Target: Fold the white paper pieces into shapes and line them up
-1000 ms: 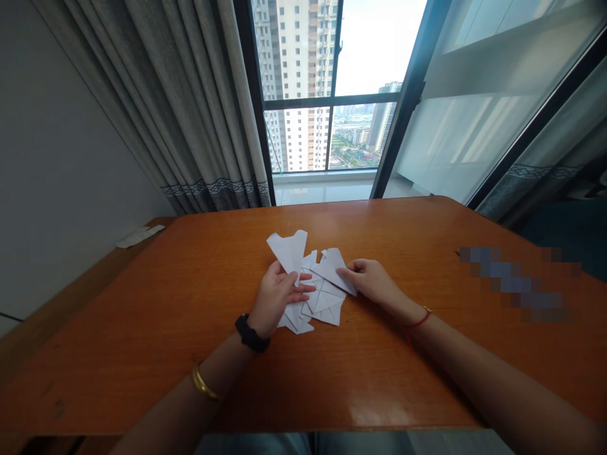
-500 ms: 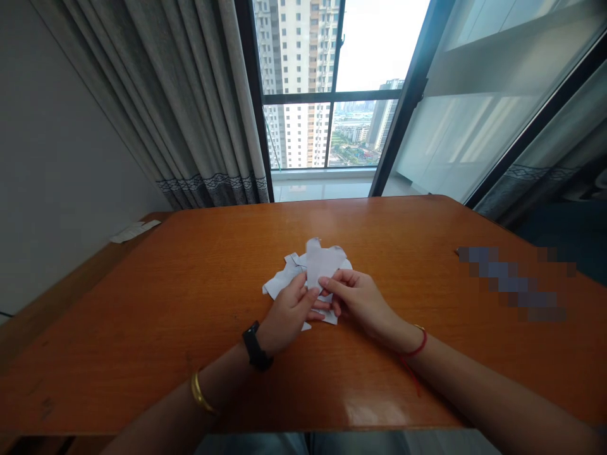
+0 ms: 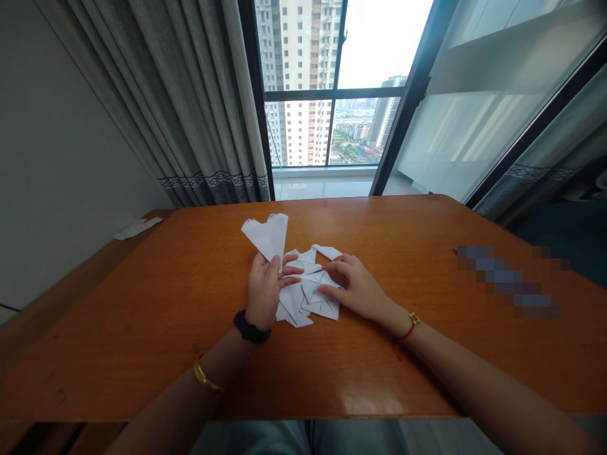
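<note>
A folded white paper piece [image 3: 269,236], narrow at the bottom and notched at the top, is pinched in my left hand [image 3: 265,287] between thumb and palm side, its other fingers spread to the right. Several folded white papers [image 3: 308,284] lie in an overlapping pile on the brown table [image 3: 190,303]. At the right side of this pile is my right hand [image 3: 358,285], thumb and fingers apart, with nothing held between them. Its fingertips are over the edge of the pile.
A pale paper [image 3: 137,228] rests on the ledge at the left. A blurred-out object [image 3: 507,278] lies on the table at the right. Behind the table are a grey curtain [image 3: 203,114] and a window frame [image 3: 332,95].
My left hand has moved left and lifted the notched paper away from the pile. My right hand has let go of that paper and opened over the pile, which now shows more.
</note>
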Action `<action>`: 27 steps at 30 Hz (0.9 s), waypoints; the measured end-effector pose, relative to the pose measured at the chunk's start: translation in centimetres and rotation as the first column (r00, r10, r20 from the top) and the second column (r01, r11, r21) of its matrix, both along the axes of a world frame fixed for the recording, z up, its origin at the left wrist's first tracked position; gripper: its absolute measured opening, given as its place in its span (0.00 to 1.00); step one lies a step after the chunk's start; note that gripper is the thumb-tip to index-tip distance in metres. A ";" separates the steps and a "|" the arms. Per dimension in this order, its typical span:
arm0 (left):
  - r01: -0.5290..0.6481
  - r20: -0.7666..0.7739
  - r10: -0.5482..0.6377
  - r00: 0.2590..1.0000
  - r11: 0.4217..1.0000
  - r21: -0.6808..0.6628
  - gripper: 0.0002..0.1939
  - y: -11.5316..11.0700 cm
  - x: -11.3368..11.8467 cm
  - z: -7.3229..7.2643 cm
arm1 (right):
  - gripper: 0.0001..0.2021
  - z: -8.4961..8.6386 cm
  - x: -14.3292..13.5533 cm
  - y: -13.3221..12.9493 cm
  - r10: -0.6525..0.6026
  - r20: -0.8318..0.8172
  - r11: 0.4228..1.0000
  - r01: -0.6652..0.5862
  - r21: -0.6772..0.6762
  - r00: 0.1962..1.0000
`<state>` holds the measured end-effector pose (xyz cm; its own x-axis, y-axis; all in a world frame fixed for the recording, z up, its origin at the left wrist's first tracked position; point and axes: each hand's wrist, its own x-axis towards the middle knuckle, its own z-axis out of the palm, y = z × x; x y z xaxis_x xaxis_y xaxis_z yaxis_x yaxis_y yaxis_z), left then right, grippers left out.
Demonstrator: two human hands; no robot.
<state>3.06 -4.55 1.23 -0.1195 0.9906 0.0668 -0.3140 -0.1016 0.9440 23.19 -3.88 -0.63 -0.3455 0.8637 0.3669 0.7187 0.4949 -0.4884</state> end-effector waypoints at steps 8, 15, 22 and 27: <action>-0.112 -0.002 0.113 0.994 0.990 0.081 0.14 1.3 -1.1 0.1 | 0.21 1.1 -3.8 -3.2 0.106 0.219 0.992 -0.118 0.046 0.970; -0.106 -0.114 0.120 0.986 0.987 0.120 0.14 1.8 -1.8 -0.2 | 0.16 1.9 -8.1 -1.7 -0.215 0.286 0.936 0.281 -0.215 0.934; 0.012 -0.120 -0.007 0.993 0.999 0.046 0.10 1.3 -1.9 0.1 | 0.20 3.9 -3.8 -0.3 -0.327 -0.662 0.719 -0.277 -0.637 0.674; 0.354 -0.093 -0.373 0.923 0.918 -0.178 0.16 -0.6 0.3 -1.6 | 0.18 3.1 -3.5 -1.0 -0.414 -0.769 0.681 -0.394 -0.617 0.488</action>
<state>3.33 -5.12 -0.39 0.2501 0.9630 -0.1000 -0.1820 0.1482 0.9721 19.69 -4.91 2.47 -0.2234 0.9529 -0.2052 -0.2246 -0.2552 -0.9404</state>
